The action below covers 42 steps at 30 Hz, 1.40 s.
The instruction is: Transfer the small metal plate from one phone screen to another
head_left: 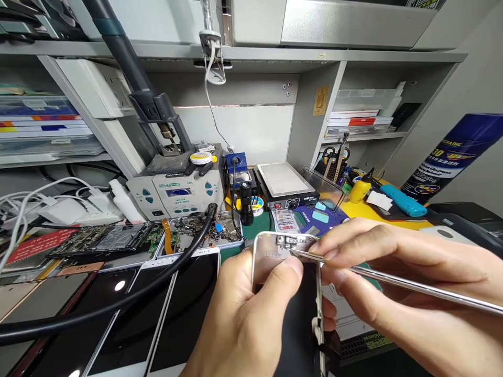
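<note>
My left hand (247,319) is closed around an opened phone frame (301,327), held tilted up toward me. Its inside is dark, with a silvery upper end marked "DUOLEKE". The left thumb presses on that upper end. Pinched in the fingers of my right hand (404,272) is a thin metal prying tool (416,290). The tool's narrow tip rests at the top of the frame, just above my left thumbnail. Whether the tip touches a part there is too small to tell. Right fingertips lie against the frame's right edge.
A black hose (173,275) crosses over several phones (188,314) at left. Behind stand a hot-air station (176,191), a heating plate (286,180), a tray of circuit boards (200,233) and a small torch (246,203). At right are a yellow bottle (360,189) and a spray can (451,157).
</note>
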{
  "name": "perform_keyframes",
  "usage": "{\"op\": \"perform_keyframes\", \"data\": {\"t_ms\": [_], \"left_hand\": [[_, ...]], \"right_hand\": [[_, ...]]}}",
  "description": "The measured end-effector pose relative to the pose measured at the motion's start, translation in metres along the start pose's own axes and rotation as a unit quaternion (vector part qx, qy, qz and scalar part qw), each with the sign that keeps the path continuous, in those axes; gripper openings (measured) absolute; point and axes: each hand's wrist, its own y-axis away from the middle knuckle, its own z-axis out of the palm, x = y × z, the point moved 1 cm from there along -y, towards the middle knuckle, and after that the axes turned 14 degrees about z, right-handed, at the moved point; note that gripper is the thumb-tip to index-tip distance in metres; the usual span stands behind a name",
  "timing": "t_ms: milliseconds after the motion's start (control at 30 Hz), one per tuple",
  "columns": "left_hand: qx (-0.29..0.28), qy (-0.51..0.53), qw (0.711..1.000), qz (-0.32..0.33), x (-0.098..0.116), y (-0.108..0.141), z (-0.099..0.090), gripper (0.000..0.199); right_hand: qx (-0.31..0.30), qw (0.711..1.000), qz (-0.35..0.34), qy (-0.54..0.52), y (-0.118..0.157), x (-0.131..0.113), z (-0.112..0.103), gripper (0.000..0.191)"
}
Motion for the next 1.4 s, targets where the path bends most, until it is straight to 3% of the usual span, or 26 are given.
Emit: {"op": "perform_keyframes", "data": {"t_ms": [100,233,333,533,800,1400], "left_hand": [[0.019,0.011,1.0,-0.004,0.0014,0.0037,0.0036,0.03],[0.017,0.052,0.996,-0.072,0.0013,0.0059,0.0029,0.039],[0.019,0.058,0.995,-0.083,0.0008,0.0057,0.0006,0.04],[0.01,0.023,0.999,-0.047,0.0014,0.0054,0.0014,0.04],[-0.021,0.017,0.997,0.074,0.0053,-0.0005,0.0038,0.022],[-0.029,-0.003,0.997,0.07,0.0013,-0.0006,0.0005,0.023]], "right_hand": [[0.003,1.0,0.017,-0.021,-0.0008,0.0002,0.0007,0.015],[0.015,0.999,0.031,-0.038,0.0011,0.0049,-0.0002,0.015],[0.018,0.999,0.034,-0.036,0.002,0.0068,-0.0006,0.015],[0.031,0.998,0.028,-0.038,0.0016,0.0036,0.0001,0.015],[0.015,1.0,0.008,-0.015,0.0039,0.006,0.0015,0.018],[-0.001,1.0,-0.021,-0.005,0.0012,0.0048,0.0003,0.018]]}}
